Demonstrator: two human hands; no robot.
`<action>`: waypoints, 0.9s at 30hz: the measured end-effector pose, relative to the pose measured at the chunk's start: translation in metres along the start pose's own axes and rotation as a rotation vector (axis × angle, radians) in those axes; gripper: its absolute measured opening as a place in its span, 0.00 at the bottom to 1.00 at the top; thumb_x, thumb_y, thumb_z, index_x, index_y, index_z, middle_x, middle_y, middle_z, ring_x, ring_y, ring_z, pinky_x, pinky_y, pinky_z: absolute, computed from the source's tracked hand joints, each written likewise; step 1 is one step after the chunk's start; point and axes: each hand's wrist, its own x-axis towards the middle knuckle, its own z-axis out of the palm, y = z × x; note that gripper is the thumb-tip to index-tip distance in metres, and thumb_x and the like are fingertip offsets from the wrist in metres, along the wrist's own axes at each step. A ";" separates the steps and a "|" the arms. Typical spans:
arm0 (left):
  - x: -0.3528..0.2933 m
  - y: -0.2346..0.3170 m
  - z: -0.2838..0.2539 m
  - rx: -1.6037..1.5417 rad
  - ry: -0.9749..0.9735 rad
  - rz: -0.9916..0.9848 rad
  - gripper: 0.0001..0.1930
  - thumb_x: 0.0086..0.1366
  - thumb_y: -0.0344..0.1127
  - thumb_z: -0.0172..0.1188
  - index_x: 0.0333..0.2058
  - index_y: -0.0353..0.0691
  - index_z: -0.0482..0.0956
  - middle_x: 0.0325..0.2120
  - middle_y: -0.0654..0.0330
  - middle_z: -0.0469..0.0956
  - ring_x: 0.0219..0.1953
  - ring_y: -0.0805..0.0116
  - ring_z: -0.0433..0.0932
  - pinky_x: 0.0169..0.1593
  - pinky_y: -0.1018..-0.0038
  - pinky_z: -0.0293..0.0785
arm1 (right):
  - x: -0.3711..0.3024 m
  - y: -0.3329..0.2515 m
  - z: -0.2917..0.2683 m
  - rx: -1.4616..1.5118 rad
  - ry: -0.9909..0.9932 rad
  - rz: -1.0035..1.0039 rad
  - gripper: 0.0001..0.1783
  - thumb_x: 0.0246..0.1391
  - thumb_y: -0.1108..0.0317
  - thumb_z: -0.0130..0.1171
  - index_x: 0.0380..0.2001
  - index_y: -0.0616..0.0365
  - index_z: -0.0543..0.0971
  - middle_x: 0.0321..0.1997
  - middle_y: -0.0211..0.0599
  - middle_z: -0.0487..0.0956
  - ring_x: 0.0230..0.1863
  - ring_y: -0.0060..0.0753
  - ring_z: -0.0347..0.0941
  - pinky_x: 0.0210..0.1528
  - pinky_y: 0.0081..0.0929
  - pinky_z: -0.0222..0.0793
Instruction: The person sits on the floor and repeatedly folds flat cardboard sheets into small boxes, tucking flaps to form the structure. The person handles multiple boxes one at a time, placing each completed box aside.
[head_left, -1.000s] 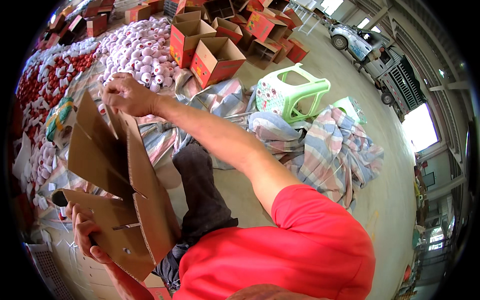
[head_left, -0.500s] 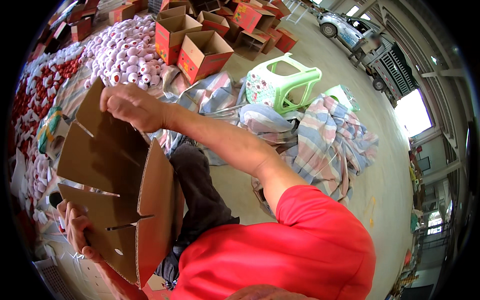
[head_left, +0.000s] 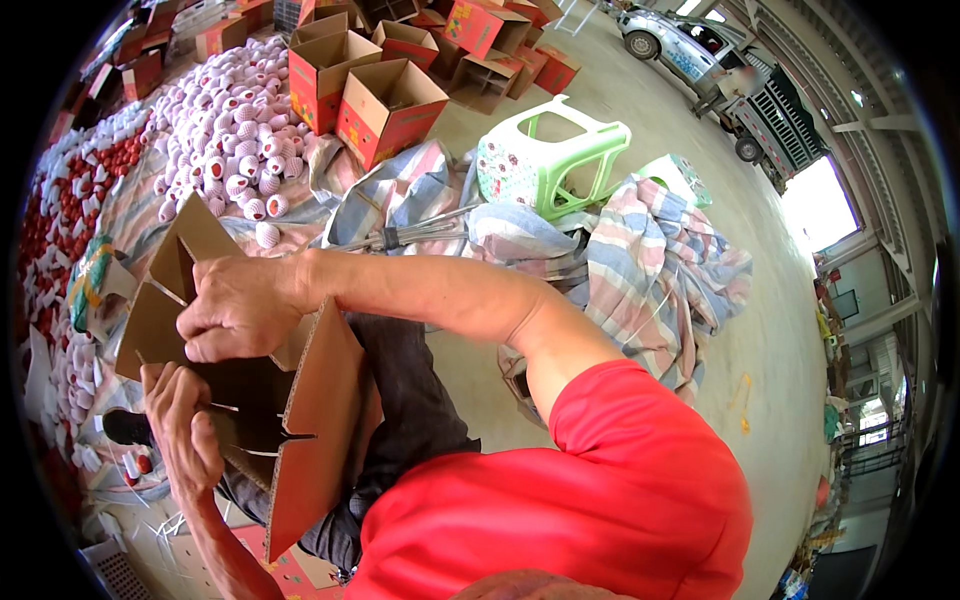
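Observation:
An open cardboard box (head_left: 325, 400), brown inside and red outside, stands tilted over my legs with slotted flaps raised. My left hand (head_left: 183, 425) is closed round its left edge, the fingertips up by a flap. Over the box's opening, my right hand (head_left: 240, 305) is closed with curled fingers at the left flaps. It covers part of the far flap, and its fingertips are partly hidden. The inside of the box is in shadow below my hands.
Foam-netted fruit (head_left: 235, 130) lies heaped at the far left, near red fruit (head_left: 90, 190). Open red cartons (head_left: 390, 110) are stacked at the back. A green plastic stool (head_left: 550, 155) stands amid a crumpled striped tarp (head_left: 640, 270). A vehicle (head_left: 690, 50) and a person are far right.
My right hand has moved from the far flap down and nearer, over the opening. My left hand has risen along the left edge. The near left flap no longer flares outward.

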 end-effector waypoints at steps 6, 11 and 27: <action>0.019 0.010 0.004 0.029 -0.099 -0.010 0.28 0.75 0.54 0.40 0.32 0.32 0.71 0.27 0.47 0.67 0.33 0.45 0.65 0.47 0.55 0.61 | -0.006 0.013 0.003 0.107 -0.152 -0.090 0.20 0.66 0.52 0.55 0.29 0.56 0.80 0.25 0.46 0.81 0.33 0.57 0.76 0.53 0.48 0.68; 0.022 0.013 0.005 0.032 -0.103 -0.052 0.25 0.73 0.52 0.42 0.29 0.33 0.70 0.25 0.48 0.67 0.32 0.46 0.65 0.46 0.55 0.61 | -0.022 0.020 0.013 0.217 0.081 -0.212 0.22 0.61 0.47 0.59 0.40 0.58 0.81 0.35 0.49 0.82 0.43 0.57 0.76 0.60 0.50 0.65; -0.038 -0.010 0.105 -0.034 -0.162 -0.231 0.24 0.65 0.41 0.66 0.55 0.35 0.76 0.57 0.47 0.75 0.67 0.44 0.69 0.75 0.50 0.60 | -0.088 0.053 0.057 -0.103 -0.381 0.244 0.22 0.50 0.71 0.67 0.50 0.62 0.80 0.67 0.51 0.75 0.77 0.57 0.61 0.77 0.48 0.60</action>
